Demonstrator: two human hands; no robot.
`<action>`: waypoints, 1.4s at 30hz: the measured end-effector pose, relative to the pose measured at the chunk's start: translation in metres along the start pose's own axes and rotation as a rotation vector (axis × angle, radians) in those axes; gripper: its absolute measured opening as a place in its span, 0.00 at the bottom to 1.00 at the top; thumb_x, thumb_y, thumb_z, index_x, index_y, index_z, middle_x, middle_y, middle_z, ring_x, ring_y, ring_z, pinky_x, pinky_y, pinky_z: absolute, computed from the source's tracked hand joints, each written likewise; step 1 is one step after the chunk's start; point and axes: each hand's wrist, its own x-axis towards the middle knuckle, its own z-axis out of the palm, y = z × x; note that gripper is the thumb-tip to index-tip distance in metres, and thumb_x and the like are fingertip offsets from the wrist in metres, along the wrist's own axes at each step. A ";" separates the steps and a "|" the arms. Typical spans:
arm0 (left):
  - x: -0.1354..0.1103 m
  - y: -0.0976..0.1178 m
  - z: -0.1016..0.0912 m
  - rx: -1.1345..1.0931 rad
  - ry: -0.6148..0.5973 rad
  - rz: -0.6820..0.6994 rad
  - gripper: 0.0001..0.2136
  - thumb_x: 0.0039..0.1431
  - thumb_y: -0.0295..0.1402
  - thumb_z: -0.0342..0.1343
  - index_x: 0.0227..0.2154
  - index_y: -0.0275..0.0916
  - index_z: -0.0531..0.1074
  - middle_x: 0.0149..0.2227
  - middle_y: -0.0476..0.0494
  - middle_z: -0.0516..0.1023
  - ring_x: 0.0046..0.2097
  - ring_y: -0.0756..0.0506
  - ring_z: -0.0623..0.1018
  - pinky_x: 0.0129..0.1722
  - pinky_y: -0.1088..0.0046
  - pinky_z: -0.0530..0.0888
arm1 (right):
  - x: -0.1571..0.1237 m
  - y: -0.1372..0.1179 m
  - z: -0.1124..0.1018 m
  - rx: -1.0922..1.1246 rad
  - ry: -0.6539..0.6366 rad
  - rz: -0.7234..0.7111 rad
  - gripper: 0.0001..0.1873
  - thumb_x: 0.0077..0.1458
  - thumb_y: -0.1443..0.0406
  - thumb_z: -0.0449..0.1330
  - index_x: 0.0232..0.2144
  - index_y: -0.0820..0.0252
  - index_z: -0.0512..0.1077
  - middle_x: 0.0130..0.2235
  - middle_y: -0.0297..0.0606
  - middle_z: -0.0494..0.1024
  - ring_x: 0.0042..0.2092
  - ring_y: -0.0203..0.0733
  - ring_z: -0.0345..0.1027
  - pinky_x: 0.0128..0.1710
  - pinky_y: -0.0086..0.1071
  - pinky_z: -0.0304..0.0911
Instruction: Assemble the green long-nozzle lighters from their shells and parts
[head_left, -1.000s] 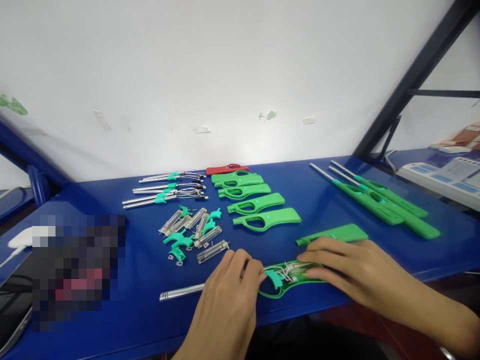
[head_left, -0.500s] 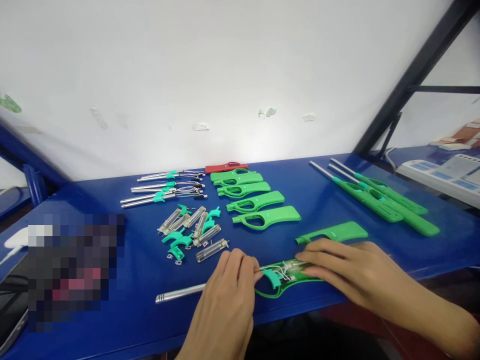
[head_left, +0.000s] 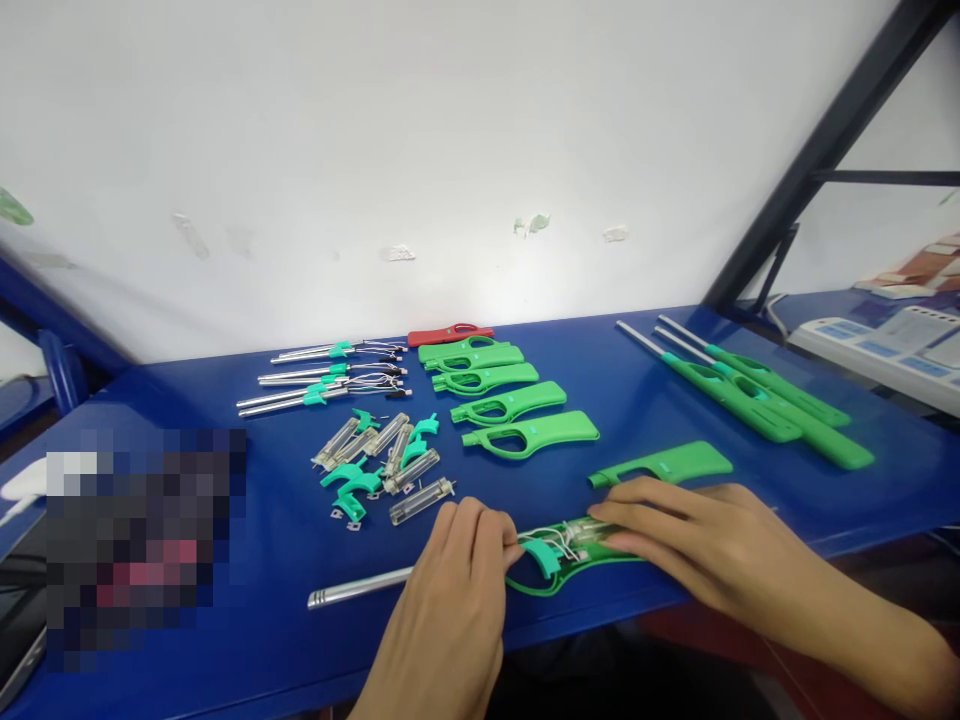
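Note:
In front of me lies a half-assembled gas lighter: an open green handle shell with a metal tube pointing left. A teal trigger, white wires and a clear fuel tank show inside the shell. My left hand is closed round the joint of tube and shell, hiding it. The fingers and thumb of my right hand grip the handle end at the tank and cover that end. Just behind my right hand lies a green handle cover.
Loose fuel tanks and teal triggers lie left of centre, with wired metal tubes behind them. Several green handle shells and a red one form a row. Assembled green lighters lie right. A white wall stands behind.
The view has shifted slightly. Both hands keep the same hold on the lighter, with no clear movement of its parts.

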 end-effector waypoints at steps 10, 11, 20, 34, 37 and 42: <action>-0.002 0.001 -0.012 0.034 0.008 -0.003 0.10 0.75 0.20 0.49 0.42 0.44 0.62 0.38 0.49 0.72 0.38 0.43 0.73 0.37 0.64 0.70 | 0.001 -0.002 0.000 -0.012 0.010 0.012 0.20 0.83 0.59 0.46 0.53 0.50 0.79 0.49 0.31 0.88 0.44 0.35 0.87 0.27 0.31 0.69; -0.002 0.000 -0.015 0.039 0.016 -0.004 0.10 0.75 0.20 0.49 0.42 0.44 0.62 0.38 0.49 0.73 0.38 0.43 0.73 0.38 0.65 0.70 | 0.000 -0.001 0.000 -0.013 0.005 0.016 0.20 0.82 0.59 0.46 0.53 0.50 0.78 0.49 0.31 0.88 0.44 0.35 0.87 0.27 0.32 0.69; 0.008 -0.017 -0.038 0.227 0.170 -0.071 0.07 0.80 0.29 0.49 0.41 0.45 0.66 0.37 0.50 0.75 0.37 0.43 0.78 0.36 0.67 0.74 | 0.000 -0.002 -0.002 -0.049 0.010 -0.011 0.19 0.83 0.59 0.45 0.53 0.51 0.77 0.48 0.32 0.89 0.41 0.36 0.87 0.27 0.33 0.69; 0.008 0.002 -0.012 0.009 -0.040 0.062 0.11 0.77 0.25 0.51 0.55 0.38 0.74 0.47 0.39 0.78 0.44 0.39 0.81 0.41 0.57 0.84 | 0.002 -0.006 -0.003 -0.018 0.007 -0.030 0.12 0.81 0.63 0.52 0.54 0.60 0.73 0.47 0.35 0.90 0.33 0.38 0.85 0.31 0.33 0.72; 0.005 -0.001 -0.010 -0.037 -0.092 0.053 0.15 0.74 0.19 0.50 0.54 0.39 0.75 0.47 0.39 0.77 0.43 0.40 0.79 0.40 0.58 0.84 | 0.000 -0.006 -0.001 0.003 -0.018 -0.006 0.12 0.80 0.64 0.52 0.55 0.59 0.74 0.46 0.35 0.90 0.31 0.38 0.83 0.29 0.34 0.71; 0.004 -0.005 -0.009 -0.078 -0.108 0.038 0.14 0.73 0.17 0.49 0.50 0.40 0.74 0.46 0.42 0.76 0.41 0.43 0.78 0.42 0.61 0.83 | -0.001 -0.006 0.000 -0.060 0.024 -0.020 0.12 0.79 0.65 0.54 0.55 0.59 0.75 0.48 0.38 0.90 0.30 0.39 0.82 0.29 0.35 0.71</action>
